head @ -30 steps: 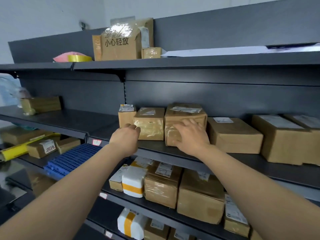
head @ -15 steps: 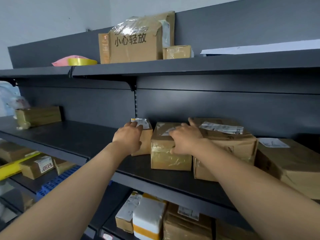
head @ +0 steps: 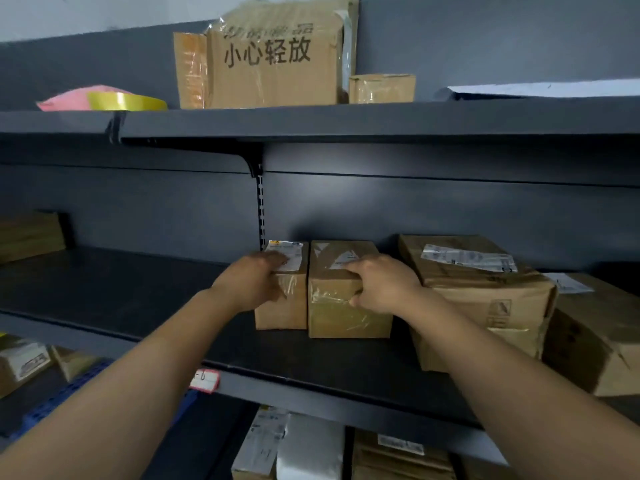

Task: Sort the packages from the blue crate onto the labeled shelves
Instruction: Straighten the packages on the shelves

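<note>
Head view: on the dark grey metal shelf [head: 138, 289], the left hand [head: 251, 284] curls over the small brown cardboard box with a white label [head: 287, 306]. The right hand [head: 384, 285] grips the taped brown cardboard box [head: 346, 317] touching the small box's right side. Both boxes stand upright, straight ahead of the hands. The shelf tag [head: 205, 380] is unreadable, and the blue plastic crate [head: 45, 407] is mostly cut off.
</note>
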### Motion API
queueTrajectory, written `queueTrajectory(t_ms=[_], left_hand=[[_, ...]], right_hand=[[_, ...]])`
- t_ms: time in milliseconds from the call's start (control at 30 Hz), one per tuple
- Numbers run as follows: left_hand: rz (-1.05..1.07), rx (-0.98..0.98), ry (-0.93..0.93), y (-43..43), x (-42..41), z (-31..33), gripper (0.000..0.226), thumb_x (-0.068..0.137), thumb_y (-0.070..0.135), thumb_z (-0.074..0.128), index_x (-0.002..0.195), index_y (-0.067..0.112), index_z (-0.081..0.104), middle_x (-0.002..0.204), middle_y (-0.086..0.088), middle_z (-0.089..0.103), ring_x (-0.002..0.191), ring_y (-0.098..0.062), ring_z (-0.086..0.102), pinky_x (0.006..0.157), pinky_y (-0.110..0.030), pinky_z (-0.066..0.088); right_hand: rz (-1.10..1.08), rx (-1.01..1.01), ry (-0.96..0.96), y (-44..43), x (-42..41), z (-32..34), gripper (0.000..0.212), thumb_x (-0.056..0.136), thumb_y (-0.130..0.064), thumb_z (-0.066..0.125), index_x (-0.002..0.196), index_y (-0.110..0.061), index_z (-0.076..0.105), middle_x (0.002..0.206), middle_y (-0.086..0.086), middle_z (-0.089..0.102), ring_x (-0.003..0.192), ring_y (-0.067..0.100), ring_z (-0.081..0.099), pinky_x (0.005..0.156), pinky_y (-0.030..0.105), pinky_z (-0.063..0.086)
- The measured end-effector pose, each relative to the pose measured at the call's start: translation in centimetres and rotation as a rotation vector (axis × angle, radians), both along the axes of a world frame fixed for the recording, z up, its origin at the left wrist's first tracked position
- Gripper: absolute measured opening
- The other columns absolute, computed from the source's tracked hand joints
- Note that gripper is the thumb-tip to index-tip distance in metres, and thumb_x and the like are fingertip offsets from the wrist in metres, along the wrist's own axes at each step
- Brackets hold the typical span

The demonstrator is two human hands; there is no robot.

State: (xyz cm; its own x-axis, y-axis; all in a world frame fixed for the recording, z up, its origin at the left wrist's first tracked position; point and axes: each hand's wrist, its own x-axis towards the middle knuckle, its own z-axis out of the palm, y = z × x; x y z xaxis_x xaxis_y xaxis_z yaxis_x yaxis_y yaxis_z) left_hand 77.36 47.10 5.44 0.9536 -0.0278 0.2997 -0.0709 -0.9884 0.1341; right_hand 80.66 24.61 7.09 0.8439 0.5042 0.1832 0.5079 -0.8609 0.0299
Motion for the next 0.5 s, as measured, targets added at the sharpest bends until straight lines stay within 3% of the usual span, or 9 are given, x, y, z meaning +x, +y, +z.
queueTrajectory(t_ms=[267, 500], left_hand=[[-0.174, -0.072, 0.008, 2.3, -2.1, 0.5, 0.061, 0.076, 0.015, 0.078, 0.132, 0.009, 0.055, 0.132, -0.011, 0.058, 0.12, -0.026, 0.052, 0.098, -0.036, 0.043], [-0.267, -0.159, 0.033, 3.3, -3.3, 0.4, 0.067, 0.075, 0.014, 0.08, 0.136, 0.01, 0.052, 0.136, -0.008, 0.055, 0.123, -0.024, 0.05, 0.101, -0.035, 0.041]], right_hand=[[-0.102, 0.14, 0.027, 1.0, -3.6, -0.4, 0.07, 0.085, -0.038, 0.069, 0.147, -0.033, 0.037, 0.147, 0.004, 0.042, 0.134, 0.025, 0.033, 0.109, 0.037, 0.035], [-0.144, 0.168, -0.016, 1.2, -6.3, -0.8, 0.068, 0.085, -0.041, 0.069, 0.146, -0.032, 0.04, 0.148, 0.003, 0.041, 0.136, 0.024, 0.031, 0.11, 0.036, 0.033]])
